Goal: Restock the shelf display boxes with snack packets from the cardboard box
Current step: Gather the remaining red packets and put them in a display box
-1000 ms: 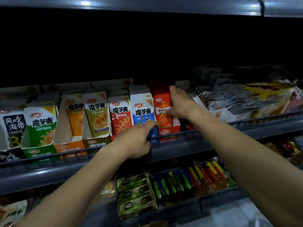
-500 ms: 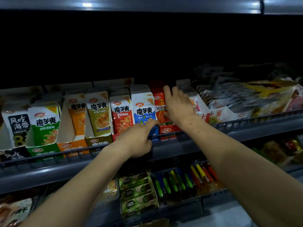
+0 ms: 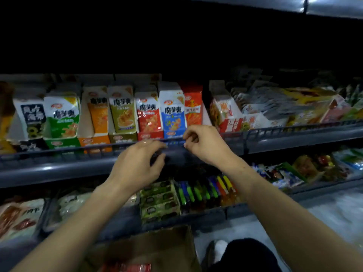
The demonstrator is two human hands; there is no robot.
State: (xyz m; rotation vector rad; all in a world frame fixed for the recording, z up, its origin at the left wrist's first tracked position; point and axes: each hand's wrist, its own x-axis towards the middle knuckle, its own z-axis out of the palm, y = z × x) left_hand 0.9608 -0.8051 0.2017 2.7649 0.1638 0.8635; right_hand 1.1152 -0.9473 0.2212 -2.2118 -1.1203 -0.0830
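**Hands at the shelf rail**

Head view: left hand [image 3: 137, 165] and right hand [image 3: 204, 143] hover empty, fingers loosely curled, before the display boxes [image 3: 149, 114] on the shelf [image 3: 294, 138]. The cardboard box [image 3: 149, 250] sits below, red snack packets [image 3: 125, 267] inside.

Beyond the fingers of both hands, glossy printed film is seen on the snack packets [image 3: 172, 114], which are held in matt card display boxes [image 3: 94, 141]. Under the hands, a smooth grey metal shelf edge [image 3: 59, 169] with a dull sheen is shown. Below the wrists, matt brown corrugated card is seen on the cardboard box [image 3: 157, 246], with shiny red wrappers [image 3: 127, 267] inside.
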